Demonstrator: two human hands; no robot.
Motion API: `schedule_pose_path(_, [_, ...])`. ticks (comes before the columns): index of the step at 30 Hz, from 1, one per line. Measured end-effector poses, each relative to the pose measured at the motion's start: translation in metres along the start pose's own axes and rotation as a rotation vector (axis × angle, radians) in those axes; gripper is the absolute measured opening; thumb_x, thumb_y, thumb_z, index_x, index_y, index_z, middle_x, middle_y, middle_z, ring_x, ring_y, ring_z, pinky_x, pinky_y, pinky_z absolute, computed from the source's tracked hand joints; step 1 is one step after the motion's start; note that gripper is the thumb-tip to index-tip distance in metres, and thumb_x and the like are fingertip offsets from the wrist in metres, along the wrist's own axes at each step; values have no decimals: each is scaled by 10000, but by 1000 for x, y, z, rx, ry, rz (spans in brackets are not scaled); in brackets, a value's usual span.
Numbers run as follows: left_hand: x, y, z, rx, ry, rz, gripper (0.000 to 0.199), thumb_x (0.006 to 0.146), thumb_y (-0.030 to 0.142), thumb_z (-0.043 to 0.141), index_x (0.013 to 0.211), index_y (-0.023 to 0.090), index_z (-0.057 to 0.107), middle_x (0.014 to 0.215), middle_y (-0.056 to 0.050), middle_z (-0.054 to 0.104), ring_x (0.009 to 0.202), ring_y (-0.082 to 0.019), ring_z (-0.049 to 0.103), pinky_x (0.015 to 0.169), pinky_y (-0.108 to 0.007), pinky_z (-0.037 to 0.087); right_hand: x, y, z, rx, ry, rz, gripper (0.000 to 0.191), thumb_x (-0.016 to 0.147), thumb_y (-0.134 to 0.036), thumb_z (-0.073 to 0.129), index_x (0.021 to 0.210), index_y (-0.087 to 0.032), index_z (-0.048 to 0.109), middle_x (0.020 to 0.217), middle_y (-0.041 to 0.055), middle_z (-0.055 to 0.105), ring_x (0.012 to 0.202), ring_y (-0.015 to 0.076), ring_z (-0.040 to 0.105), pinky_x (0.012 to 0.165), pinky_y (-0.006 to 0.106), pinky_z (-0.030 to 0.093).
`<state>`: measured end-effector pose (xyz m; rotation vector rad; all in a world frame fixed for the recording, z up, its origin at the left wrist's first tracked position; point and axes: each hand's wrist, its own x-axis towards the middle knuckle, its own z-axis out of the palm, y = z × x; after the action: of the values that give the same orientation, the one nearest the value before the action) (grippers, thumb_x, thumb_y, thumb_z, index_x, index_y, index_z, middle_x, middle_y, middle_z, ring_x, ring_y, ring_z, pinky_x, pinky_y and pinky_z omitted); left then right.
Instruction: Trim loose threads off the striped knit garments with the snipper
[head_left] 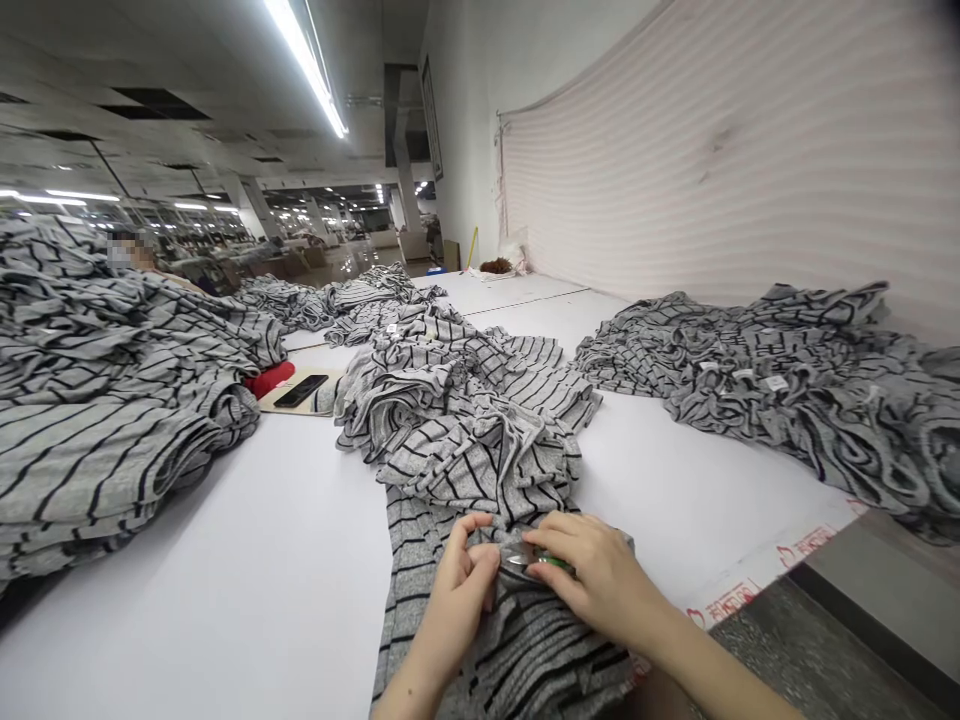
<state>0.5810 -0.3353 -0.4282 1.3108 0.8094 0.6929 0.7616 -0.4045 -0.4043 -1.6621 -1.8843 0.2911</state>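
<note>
My right hand (589, 570) is closed round small thread snips with green on the handle (556, 564). The metal blades (516, 556) point left toward my left hand. Thumb and fingers of my left hand (466, 575) are pinched together just left of the blade tips, over the grey garment with dark stripes (547, 640); what they pinch is too small to tell. This garment lies at the table's near edge, its lower part bunched in folds under both hands. Right beyond my hands rests a crumpled heap of the same striped fabric (480, 455).
A tall pile of striped garments (97, 450) fills the left side. Another striped pile (772, 390) lies at the right. A black phone (301, 391) and a red item (270, 380) sit beside the left pile. The white table (292, 560) ends at the lower right.
</note>
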Motion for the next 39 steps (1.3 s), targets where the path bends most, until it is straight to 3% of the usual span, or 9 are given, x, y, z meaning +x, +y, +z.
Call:
schedule_pose_path(4, [7, 2, 2, 3, 8, -25, 420, 826, 481, 562, 1129, 214, 444, 561, 104, 419, 470, -80, 372, 469, -191, 239, -6, 1, -1, 65, 62, 96, 170, 907, -260, 537, 999, -245, 680, 938, 24, 663, 850, 198, 615, 756, 297, 451])
schedule_pose_path(11, [28, 1, -1, -140, -104, -40, 351, 798, 379, 612, 1063, 182, 495, 768, 1, 624, 668, -141, 590, 645, -265, 449, -18, -17, 32, 210, -40, 111, 296, 790, -134, 594, 1066, -241, 581, 956, 19, 615, 861, 200, 594, 740, 285, 442])
schedule_pose_path(15, [-1, -4, -10, 152, 124, 153, 246, 854, 345, 535, 1040, 185, 540, 1063, -91, 632, 968, -213, 598, 834, -356, 470, -6, -8, 43, 196, 19, 126, 224, 774, -36, 451, 850, -203, 582, 831, 21, 567, 790, 187, 568, 699, 277, 423])
schedule_pose_path(18, [-29, -23, -4, 564, 314, 323, 220, 834, 342, 578, 994, 199, 530, 981, -73, 616, 908, -230, 589, 808, -384, 475, -2, -3, 38, 298, 66, 127, 196, 773, -55, 443, 815, -202, 565, 816, 15, 558, 795, 183, 557, 708, 277, 421])
schedule_pose_path(20, [-37, -37, 7, 714, 305, 429, 340, 780, 321, 656, 1054, 201, 494, 963, -68, 604, 879, -236, 591, 766, -380, 495, -3, -4, 36, 375, 80, 129, 179, 778, -78, 449, 811, -206, 570, 809, 11, 571, 794, 187, 560, 710, 281, 423])
schedule_pose_path(23, [-32, -46, 22, 770, 354, 619, 313, 844, 179, 549, 1134, 200, 434, 963, -66, 591, 861, -204, 592, 747, -348, 507, -6, -2, 36, 394, 93, 147, 209, 774, -95, 469, 904, -211, 584, 886, 22, 620, 852, 198, 578, 761, 299, 433])
schedule_pose_path(27, [-21, -42, 22, 776, 308, 834, 191, 869, 46, 417, 968, 200, 471, 847, -35, 538, 788, -162, 541, 707, -285, 488, -7, 5, 36, 275, 144, 180, 190, 785, -115, 469, 907, -210, 579, 916, 45, 638, 874, 227, 585, 775, 336, 430])
schedule_pose_path(34, [-23, -42, 2, 969, 390, 956, 270, 795, -25, 438, 689, 211, 365, 693, 5, 421, 642, -143, 433, 566, -236, 395, -18, 1, 33, 281, 131, 104, 205, 771, -56, 451, 871, -214, 534, 828, 11, 592, 762, 176, 562, 679, 266, 415])
schedule_pose_path(39, [-20, -44, -3, 976, 353, 1028, 227, 789, -30, 431, 790, 196, 440, 695, -2, 447, 642, -147, 430, 562, -242, 408, -29, -3, 24, 272, -27, 205, 147, 789, -105, 551, 849, -224, 613, 864, 5, 605, 810, 180, 583, 710, 262, 423])
